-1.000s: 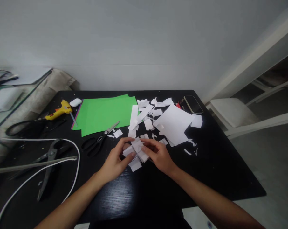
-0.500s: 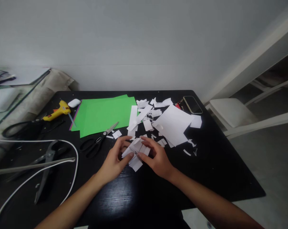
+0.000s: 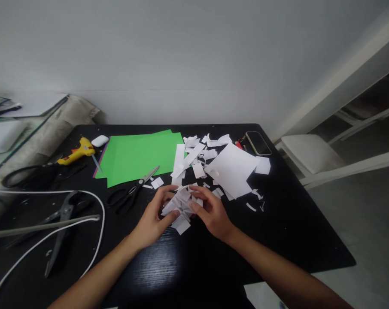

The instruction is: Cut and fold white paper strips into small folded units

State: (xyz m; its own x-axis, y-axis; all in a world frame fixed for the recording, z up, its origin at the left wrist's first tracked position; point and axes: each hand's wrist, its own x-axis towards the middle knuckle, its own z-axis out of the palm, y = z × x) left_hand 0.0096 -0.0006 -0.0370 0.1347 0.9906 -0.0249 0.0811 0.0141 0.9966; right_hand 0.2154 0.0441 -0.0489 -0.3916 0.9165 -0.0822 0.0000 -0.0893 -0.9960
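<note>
Between my hands, above the near middle of the black table point(image 3: 287, 227), is a folded white paper piece point(image 3: 182, 206) with several flaps. My left hand point(image 3: 157, 214) grips its left side, thumb on the near face and fingers behind. On the other side my right hand point(image 3: 213, 212) holds it, the thumb resting on the folds. The far fingers of both hands are partly hidden by the paper. Black-handled scissors point(image 3: 132, 190) lie just left of my left hand, with small white paper squares point(image 3: 157, 183) by the blades.
Green paper sheets point(image 3: 143, 154) lie at the back left near a yellow glue gun point(image 3: 81, 151). Paper scraps and a larger white sheet point(image 3: 233, 169) are beyond my hands. A phone point(image 3: 258, 143) rests at the back right. A white cable point(image 3: 101, 227) loops around pliers point(image 3: 64, 219) on the left.
My right thumb has shifted up and away from my left thumb, showing more of the paper's middle folds. Both hands keep hold of the folded paper, which is tilted slightly differently.
</note>
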